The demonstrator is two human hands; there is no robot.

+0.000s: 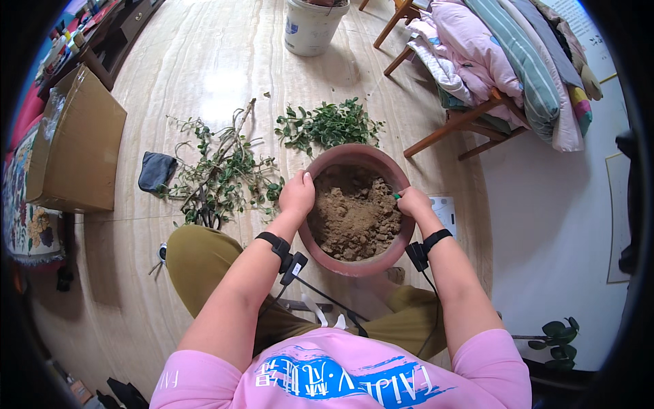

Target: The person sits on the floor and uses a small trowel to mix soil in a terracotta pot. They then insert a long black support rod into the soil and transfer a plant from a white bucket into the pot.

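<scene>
- My left hand (297, 195) was clamped on the left rim of a wide, round, dull-red pot (351, 268), the thumb laid along its lip.
- My right hand (414, 202) was closed over the opposite rim, with a small, bright green thing (397, 196) at its fingertips; I couldn't tell what it was.
- The pot sat in front of me, between my knees, nearer the right edge of the cream, streaky-grained floor (262, 65) than the left. I couldn't tell whether its base rested there.
- With my hands facing each other across the rim, equal pressure seemed the sound way to steady it.
- The loose, lumpy brown soil (354, 221) lay below the lip, so I judged that a level hold and slow movements suited it; a sharp tilt might have spilled some.
- The thin black cable (327, 294) from my left wrist deserved slack, clear of the rim.
- Beyond the pot, toward the floor's far edge, lay a heap of leafy green cuttings (330, 125); to its left sprawled woody, green-leaved branches (227, 162). Both called for elbow care, the heap being just beside the rim.
</scene>
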